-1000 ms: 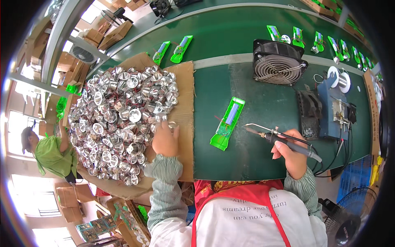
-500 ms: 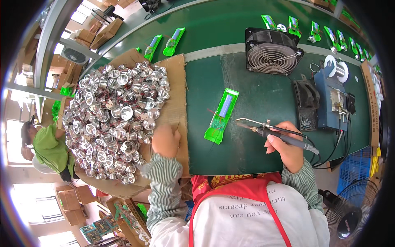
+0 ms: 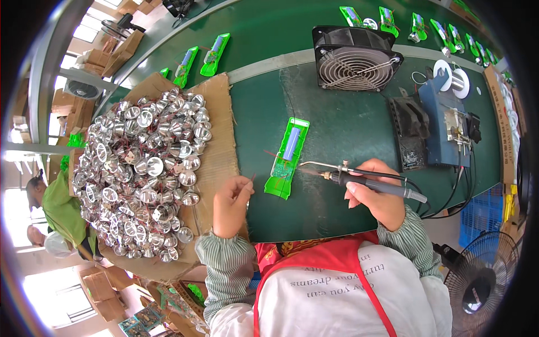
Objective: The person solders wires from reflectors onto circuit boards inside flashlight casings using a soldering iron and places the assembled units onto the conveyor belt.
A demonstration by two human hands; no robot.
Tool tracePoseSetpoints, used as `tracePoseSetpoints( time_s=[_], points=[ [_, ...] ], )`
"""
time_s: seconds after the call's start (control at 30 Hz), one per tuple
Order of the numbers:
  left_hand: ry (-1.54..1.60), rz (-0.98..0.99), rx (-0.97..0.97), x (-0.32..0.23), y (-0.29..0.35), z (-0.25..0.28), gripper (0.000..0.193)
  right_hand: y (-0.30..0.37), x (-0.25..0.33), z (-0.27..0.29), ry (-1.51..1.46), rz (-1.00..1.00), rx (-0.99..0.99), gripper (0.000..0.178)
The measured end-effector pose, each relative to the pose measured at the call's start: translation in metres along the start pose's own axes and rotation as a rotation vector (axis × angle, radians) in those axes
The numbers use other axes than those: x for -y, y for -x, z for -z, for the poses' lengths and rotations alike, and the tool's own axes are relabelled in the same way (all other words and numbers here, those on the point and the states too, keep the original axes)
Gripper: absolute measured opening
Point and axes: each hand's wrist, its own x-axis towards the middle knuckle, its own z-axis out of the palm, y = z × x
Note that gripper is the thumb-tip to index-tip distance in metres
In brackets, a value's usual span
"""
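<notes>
My right hand is closed around a soldering iron with a thin curved solder-feed tube above its tip. The tip points left, close to the circuit board of a green plastic housing. That housing lies open on the green table mat, with a blue cylindrical battery and loose red wires in it. Left of it, my left hand pinches a thin reddish wire between thumb and fingertips. A small silvery bit shows below the fingers; what it belongs to is hidden. Beside this hand lies a large heap of silver lamp reflectors.
Cardboard lies under the reflectors. A black square fan stands at the back; a blue soldering unit with a solder spool is at right. More green housings line the far bench. A person in green is at left.
My left hand has moved right, away from the heap and nearer the housing, with a wire now showing at its fingertips. The whole view has shifted slightly; the iron remains near the board.
</notes>
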Motion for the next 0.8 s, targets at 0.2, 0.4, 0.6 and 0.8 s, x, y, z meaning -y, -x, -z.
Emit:
tracePoseSetpoints(
  time_s=[0.2,0.4,0.6,0.8],
  points=[
    [-0.097,-0.047,0.007,-0.009,0.004,-0.03,0.01,-0.008,-0.003,-0.008,0.019,-0.002,0.059,0.013],
    [-0.148,-0.089,-0.033,-0.002,0.001,-0.036,0.009,-0.015,-0.008,-0.011,0.012,-0.005,0.092,0.013],
    [-0.161,-0.069,-0.027,-0.008,0.001,-0.036,0.01,-0.022,-0.008,-0.015,-0.008,-0.114,0.102,0.014],
    [-0.147,-0.098,-0.009,-0.011,0.0,-0.036,0.008,-0.026,-0.013,-0.016,0.013,-0.086,0.116,0.012]
  ],
)
